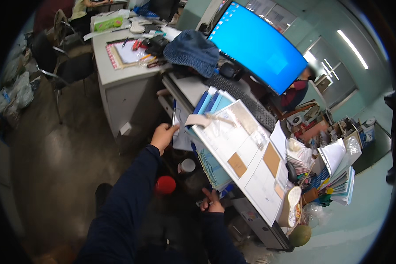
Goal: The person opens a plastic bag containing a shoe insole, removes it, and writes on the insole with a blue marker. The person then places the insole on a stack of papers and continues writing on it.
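Observation:
My left hand (163, 137) is closed on the edge of a white paper file with a blue edge (177, 127), beside the desk's near side. Lower down, my right hand (213, 203) has its fingers partly curled next to a stack of teal folders (212, 167). A small pale bit shows at its fingertips, too blurred to name. Between my arms are a red round lid (165, 185) and a white-capped jar (188, 166). A large white sheet with brown patches (255, 163) lies tilted across the desk, over blue folders (213, 101).
A lit blue monitor (259, 44), a black keyboard (244, 99) and a denim hat (192, 52) are on the desk. Shoe soles (292, 204), a green round fruit (300, 236) and paper piles crowd the right end. A black chair (70, 66) stands left; people sit farther back.

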`<state>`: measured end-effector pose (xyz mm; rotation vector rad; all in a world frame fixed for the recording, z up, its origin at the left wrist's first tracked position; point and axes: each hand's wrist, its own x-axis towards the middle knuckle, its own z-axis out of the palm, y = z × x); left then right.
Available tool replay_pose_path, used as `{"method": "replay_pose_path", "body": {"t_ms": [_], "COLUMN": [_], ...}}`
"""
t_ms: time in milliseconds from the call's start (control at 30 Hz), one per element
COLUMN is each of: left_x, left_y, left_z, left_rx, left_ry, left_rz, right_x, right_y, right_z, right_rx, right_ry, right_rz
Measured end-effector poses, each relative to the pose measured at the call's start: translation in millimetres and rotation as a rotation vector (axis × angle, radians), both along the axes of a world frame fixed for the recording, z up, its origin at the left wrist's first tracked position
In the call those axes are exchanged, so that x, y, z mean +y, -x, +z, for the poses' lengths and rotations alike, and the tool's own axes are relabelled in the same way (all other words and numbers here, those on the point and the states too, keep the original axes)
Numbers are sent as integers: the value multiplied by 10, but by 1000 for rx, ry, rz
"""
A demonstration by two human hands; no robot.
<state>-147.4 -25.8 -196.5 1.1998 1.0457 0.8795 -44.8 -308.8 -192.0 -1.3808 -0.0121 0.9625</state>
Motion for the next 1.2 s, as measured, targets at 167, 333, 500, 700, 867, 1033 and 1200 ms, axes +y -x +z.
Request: {"method": "replay_pose_path", "body": {"t_ms": [167,333,500,700,867,1033,1200], "left_x": [-81,138,149,-989,-1290,-1526,-1570], "left_y": [-269,-768,-475,-219,-363,-269,-250], "left_z": [-207,-728,-518,391,1054,1193,1161], "left_rx": [-160,-472,126,-568,-307,-449,-341], "left_ry": [-174,-224,-385,157,225,-25,-13], "left_rz": [161,189,42,-143,-299,-140,-235], "right_x": [-152,-873,-1388,-1426,-1208,-1170,-1148], "right_y": [-23,233,-317,-1470,-1975,-2222,-2324], "right_z": [174,531,1372,1818,1823,1748,1682], "right_rx": [-101,-759,-1092,-1514,-1657,-1483,-1503], "right_ry": [38,165,126,892,1158,1257,1293], "right_rz": [118,448,-198,-59,-96,105,253]}}
